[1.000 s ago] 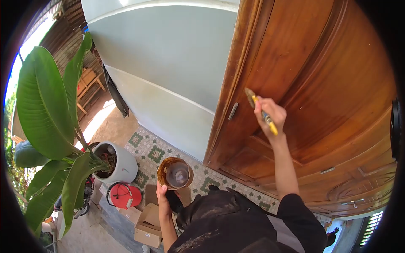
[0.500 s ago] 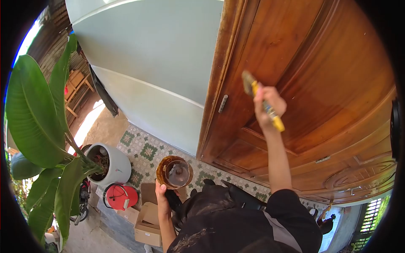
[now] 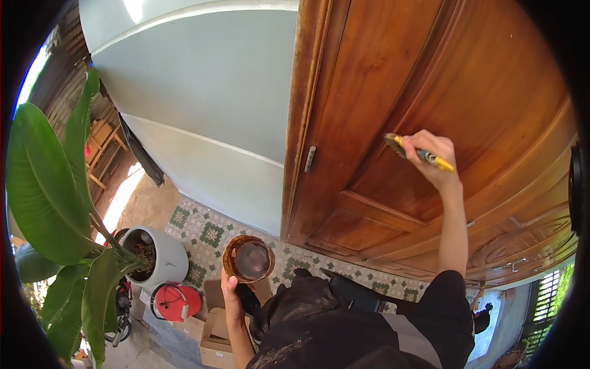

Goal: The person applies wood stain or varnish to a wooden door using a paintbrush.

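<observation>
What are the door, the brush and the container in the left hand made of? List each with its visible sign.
Door: wood, glossy reddish-brown finish; grain and carved panels show.
Brush in the right hand: yellow handle, probably plastic or painted wood; dark bristles.
Container in the left hand: seemingly clear plastic, brown-stained rim; material uncertain.
</observation>
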The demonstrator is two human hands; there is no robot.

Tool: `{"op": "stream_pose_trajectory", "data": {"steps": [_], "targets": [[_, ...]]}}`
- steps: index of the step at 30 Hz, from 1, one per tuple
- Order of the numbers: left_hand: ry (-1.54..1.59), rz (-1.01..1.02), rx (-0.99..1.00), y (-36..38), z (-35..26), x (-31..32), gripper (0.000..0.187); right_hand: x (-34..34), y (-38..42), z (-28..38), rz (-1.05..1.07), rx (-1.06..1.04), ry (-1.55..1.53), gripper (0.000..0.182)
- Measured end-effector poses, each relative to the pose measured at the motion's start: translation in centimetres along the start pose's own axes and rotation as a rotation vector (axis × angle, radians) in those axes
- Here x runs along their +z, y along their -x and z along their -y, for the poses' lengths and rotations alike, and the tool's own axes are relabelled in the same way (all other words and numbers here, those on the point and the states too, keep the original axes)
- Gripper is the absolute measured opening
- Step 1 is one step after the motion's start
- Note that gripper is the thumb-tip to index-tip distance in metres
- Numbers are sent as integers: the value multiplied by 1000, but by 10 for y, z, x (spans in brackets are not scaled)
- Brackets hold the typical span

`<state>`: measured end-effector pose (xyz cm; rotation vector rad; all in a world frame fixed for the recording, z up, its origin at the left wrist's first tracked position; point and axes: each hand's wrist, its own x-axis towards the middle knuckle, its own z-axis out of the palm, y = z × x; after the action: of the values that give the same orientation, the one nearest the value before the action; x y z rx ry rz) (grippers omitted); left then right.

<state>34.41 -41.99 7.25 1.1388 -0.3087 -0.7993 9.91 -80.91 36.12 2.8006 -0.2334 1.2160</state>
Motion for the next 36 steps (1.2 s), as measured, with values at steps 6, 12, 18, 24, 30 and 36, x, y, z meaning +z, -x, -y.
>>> {"op": "stream_pose_trajectory", "data": {"steps": [6,12,18,24,30,36], "targets": [[-69,11,71,-4,-14,20,67,-78,-77,-1,-353,-70,114,8],[-61,25,33,-4,-13,27,71,-61,-70,1,-583,-358,559,13],[-5,11,11,-3,-7,25,65,47,45,20,-202,-361,621,21],[-32,-4,-3,4,-13,20,65,84,115,18,119,-216,264,20],[-21,-3,9,6,-8,11,62,-11,9,12,-79,-115,208,20],[-45,0,50,1,-3,17,54,-38,-69,12,-818,89,-12,22]]}}
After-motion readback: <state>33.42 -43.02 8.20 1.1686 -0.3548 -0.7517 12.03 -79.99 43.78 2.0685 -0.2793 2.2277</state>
